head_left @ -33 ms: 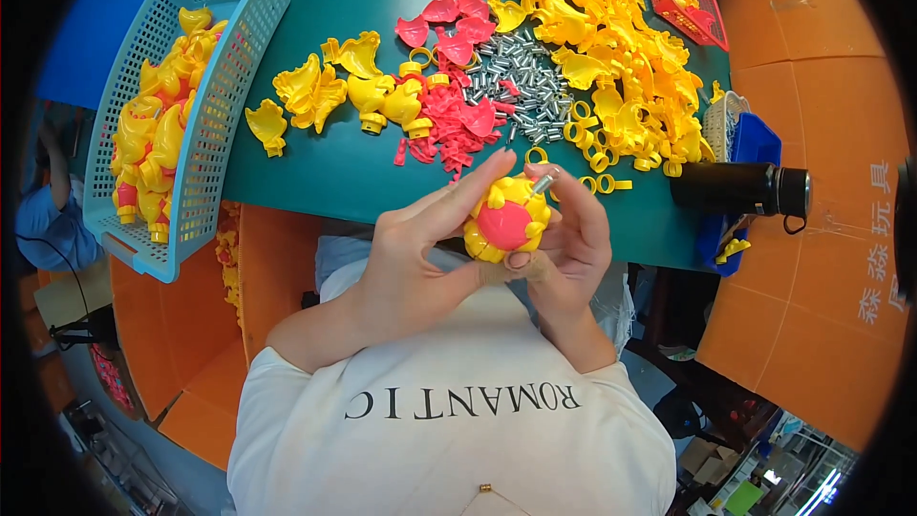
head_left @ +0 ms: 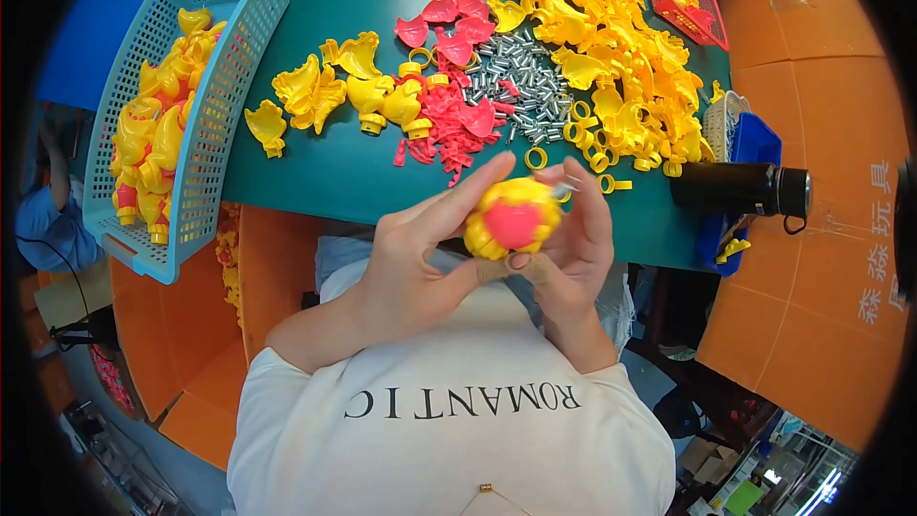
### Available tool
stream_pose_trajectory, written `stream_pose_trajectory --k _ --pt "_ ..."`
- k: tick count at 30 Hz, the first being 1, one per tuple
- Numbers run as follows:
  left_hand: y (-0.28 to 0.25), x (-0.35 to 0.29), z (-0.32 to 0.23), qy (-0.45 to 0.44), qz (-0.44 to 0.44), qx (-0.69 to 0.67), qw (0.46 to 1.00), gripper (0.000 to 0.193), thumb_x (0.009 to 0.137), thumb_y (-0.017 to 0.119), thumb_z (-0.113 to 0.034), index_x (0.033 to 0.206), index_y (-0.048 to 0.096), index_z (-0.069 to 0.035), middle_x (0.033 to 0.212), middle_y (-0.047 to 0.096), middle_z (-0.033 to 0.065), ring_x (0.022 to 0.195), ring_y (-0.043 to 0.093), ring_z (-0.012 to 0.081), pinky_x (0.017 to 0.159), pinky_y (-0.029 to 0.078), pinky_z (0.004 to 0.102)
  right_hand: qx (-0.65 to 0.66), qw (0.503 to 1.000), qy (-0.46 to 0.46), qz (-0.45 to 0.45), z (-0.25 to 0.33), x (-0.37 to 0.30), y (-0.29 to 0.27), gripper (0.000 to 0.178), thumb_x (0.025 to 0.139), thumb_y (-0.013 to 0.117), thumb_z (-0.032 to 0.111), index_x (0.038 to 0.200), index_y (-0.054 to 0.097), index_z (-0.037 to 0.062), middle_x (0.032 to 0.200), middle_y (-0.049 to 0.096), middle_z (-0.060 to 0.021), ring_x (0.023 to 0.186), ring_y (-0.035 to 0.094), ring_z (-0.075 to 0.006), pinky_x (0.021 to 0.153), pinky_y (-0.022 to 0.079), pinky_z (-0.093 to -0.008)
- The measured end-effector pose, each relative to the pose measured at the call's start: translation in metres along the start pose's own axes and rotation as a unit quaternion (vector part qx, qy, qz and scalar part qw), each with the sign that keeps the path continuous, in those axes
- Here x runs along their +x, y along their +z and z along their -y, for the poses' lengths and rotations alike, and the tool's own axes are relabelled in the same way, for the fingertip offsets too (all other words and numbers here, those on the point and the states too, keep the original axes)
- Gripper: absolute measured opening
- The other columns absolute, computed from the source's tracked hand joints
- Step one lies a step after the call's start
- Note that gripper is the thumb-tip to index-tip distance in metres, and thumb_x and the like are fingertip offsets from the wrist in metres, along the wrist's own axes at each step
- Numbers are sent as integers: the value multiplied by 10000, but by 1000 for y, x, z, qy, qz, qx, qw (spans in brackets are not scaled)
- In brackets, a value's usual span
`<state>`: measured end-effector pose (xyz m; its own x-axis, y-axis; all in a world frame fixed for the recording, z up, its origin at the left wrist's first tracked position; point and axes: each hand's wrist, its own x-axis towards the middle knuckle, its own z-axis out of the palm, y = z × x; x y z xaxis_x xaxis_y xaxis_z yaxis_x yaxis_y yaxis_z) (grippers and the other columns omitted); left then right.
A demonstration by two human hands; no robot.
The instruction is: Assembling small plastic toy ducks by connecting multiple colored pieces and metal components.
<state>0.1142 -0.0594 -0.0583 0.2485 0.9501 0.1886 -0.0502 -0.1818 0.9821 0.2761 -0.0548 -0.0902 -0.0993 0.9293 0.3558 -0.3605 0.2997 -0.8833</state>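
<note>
Above my lap, just off the table's near edge, my left hand [head_left: 415, 248] grips a round yellow plastic toy part [head_left: 527, 193] with a red centre [head_left: 512, 224]. Its fingers curve over the far side and its thumb presses from below. My right hand [head_left: 576, 253] is at the part's right side, its thumb against the underside. A small silver metal cylinder [head_left: 567, 185] shows at its index fingertip, smeared by motion, beside the toy part. How the fingers hold the cylinder is partly hidden.
On the green table [head_left: 315, 177] lie silver cylinders [head_left: 525, 86], red pieces [head_left: 449, 119], yellow shells [head_left: 621, 48] and yellow rings [head_left: 536, 158]. A blue basket [head_left: 215, 105] of yellow-and-red parts stands left. A black bottle [head_left: 726, 189] lies right, near a red basket [head_left: 702, 19].
The toy part has turned slightly within my hands. My right fingertips and the silver cylinder have shifted a little to the right, away from the part. My left hand has hardly moved.
</note>
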Motion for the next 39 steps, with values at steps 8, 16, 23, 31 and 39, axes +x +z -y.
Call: stream_pose_trajectory --k 8,16,23,31,39 --pt "-4 9 25 64 5 51 997 398 641 820 6 1010 674 -30 1181 607 214 1020 642 235 879 528 320 19 987 158 11 10 17 -31 590 606 856 72 1136 618 -33 1053 568 -106 935 546 -149 838 443 -278" --pt "-6 16 66 59 34 113 991 472 678 770 -2 1129 631 -14 1140 650 146 1011 654 262 858 524 334 -185 982 18 44 -17 7 -56 574 584 870 110 1090 634 -21 957 629 -110 868 572 -175 750 461 -283" --pt "0 14 109 141 41 280 949 589 586 716 48 1159 600 -21 1187 592 135 1009 626 306 861 521 371 -336 937 20 95 -44 12 -52 472 655 792 38 1086 603 -5 984 612 -140 883 600 -248 758 495 -328" --pt "12 26 139 185 -19 212 960 538 626 706 60 1144 579 -4 1098 597 202 962 637 332 823 548 367 -319 946 8 59 -67 16 -60 371 681 780 42 1016 632 -15 917 614 -166 847 642 -274 722 529 -323" --pt "14 37 129 155 32 234 959 576 609 770 2 1154 583 -6 1131 594 200 979 635 324 821 542 348 -327 941 62 57 -50 26 -68 432 668 797 60 1053 609 9 974 614 -163 880 639 -265 754 527 -326"
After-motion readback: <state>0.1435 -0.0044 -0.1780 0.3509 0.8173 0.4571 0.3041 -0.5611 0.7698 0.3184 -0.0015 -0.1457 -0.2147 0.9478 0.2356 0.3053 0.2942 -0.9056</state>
